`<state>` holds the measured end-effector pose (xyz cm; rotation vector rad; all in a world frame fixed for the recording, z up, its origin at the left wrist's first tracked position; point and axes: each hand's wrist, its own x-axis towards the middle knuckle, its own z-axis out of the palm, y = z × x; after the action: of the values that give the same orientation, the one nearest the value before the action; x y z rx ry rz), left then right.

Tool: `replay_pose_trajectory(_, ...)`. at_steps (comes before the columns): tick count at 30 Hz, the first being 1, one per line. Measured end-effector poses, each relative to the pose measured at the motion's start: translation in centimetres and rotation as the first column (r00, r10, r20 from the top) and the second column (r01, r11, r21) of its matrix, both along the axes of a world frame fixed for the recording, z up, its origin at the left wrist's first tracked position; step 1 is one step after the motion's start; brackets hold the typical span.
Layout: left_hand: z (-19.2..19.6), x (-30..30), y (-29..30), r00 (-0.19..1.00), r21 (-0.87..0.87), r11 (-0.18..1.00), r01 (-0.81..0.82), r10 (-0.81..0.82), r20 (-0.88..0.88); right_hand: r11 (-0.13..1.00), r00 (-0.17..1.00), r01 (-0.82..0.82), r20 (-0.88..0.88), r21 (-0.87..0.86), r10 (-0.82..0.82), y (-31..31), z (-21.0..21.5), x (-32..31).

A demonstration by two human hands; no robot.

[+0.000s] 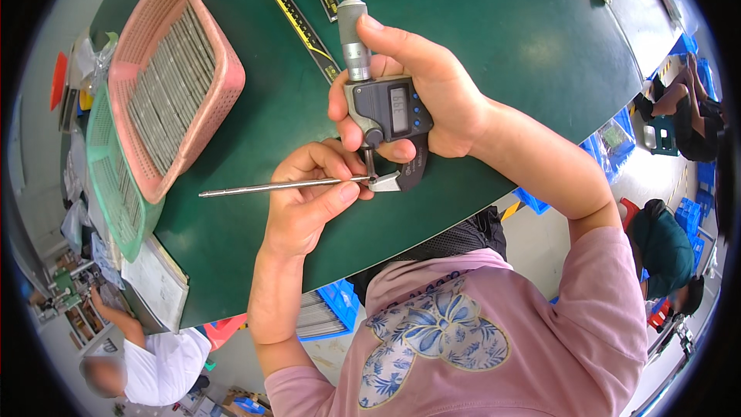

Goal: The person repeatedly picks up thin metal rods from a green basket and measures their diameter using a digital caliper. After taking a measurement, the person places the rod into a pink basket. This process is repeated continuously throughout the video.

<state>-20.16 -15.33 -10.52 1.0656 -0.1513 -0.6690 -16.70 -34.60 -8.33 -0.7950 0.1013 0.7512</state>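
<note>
My right hand [421,85] is wrapped round a digital micrometer [378,106], with the thumb up on its grey thimble. The tool is upright, its small screen facing up and its jaws at the lower end. In my left hand [312,197] a thin metal rod [270,187] is pinched between thumb and fingers. The rod's right end sits at the micrometer's jaws; its other end points left over the green table [231,239]. Whether both jaw faces touch the rod is too small to tell.
At the left a pink basket [231,69] full of metal rods leans over a green basket [116,177] with more rods. Black-and-yellow rulers [289,15] lie behind the micrometer. A notebook [158,282] rests at the left edge. Other people sit beyond both sides.
</note>
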Motion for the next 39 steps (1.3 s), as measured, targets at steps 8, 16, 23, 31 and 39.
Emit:
replay_pose_trajectory(8,-0.2,-0.1,0.0,1.0,-0.002,1.0,0.006,-0.006,0.009,0.999,1.0,-0.015,0.009,0.03,0.015,0.0,-0.4,0.1)
replay_pose_trajectory(16,0.0,0.6,0.3,0.996,-0.062,0.995,-0.084,0.083,-0.005,0.941,0.961,-0.003,0.258,-0.34,0.096,-0.8,2.4,-0.8)
replay_pose_trajectory(23,0.0,1.2,1.2,0.979,-0.056,0.978,-0.202,0.199,-0.051,0.581,0.194,0.217,0.618,-0.784,0.762,5.0,12.8,-6.0)
replay_pose_trajectory(31,-0.1,0.8,0.8,0.98,-0.037,0.979,-0.2,0.199,-0.031,0.312,-0.062,0.484,0.324,-0.817,0.944,9.6,14.5,-9.8)
replay_pose_trajectory(39,0.3,-0.4,0.2,0.979,-0.043,0.992,-0.122,0.113,-0.172,-0.025,0.084,0.633,0.036,-0.774,0.996,10.1,15.0,-10.7)
